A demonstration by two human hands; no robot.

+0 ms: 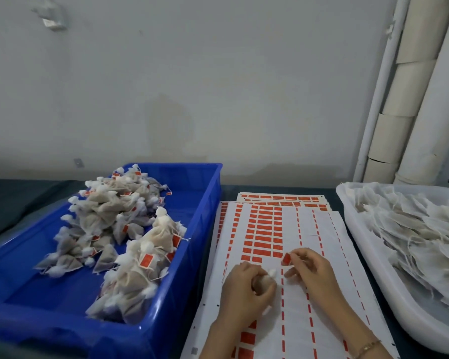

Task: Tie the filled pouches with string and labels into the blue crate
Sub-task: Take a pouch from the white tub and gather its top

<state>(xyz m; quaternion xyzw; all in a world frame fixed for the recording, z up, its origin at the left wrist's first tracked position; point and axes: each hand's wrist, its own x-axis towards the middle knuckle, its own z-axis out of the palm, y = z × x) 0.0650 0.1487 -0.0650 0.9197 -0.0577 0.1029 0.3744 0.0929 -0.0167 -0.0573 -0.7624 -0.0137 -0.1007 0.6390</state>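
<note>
Blue crate, near rim at the bottom-left edge, sits on the table left of the work area. It holds a heap of tied pouches, each with a white gathered top and a red tag, mostly along its right and far part.

Left hand rests on the label sheets, fingers curled round the current pouch. Only its right end shows past the fingers. The white gathered neck sticks out to the right and slightly away from the camera, so its long axis runs roughly left-right, neck toward the other hand. The body is hidden in the fist.

Right hand, just beside it and not touching, pinches a red label between thumb and forefinger, other fingers loosely bent. The label is held on edge, just above and right of the neck. String is too thin to make out.

White tub at far right holds a pile of flat untied pouches.

Step, as I read it: labelling/tying this pouch, not yet finished. Next move likely needs the label brought to the neck and fixed on the string while the left grip keeps the gather closed. Then the pouch goes left into the crate.
</note>
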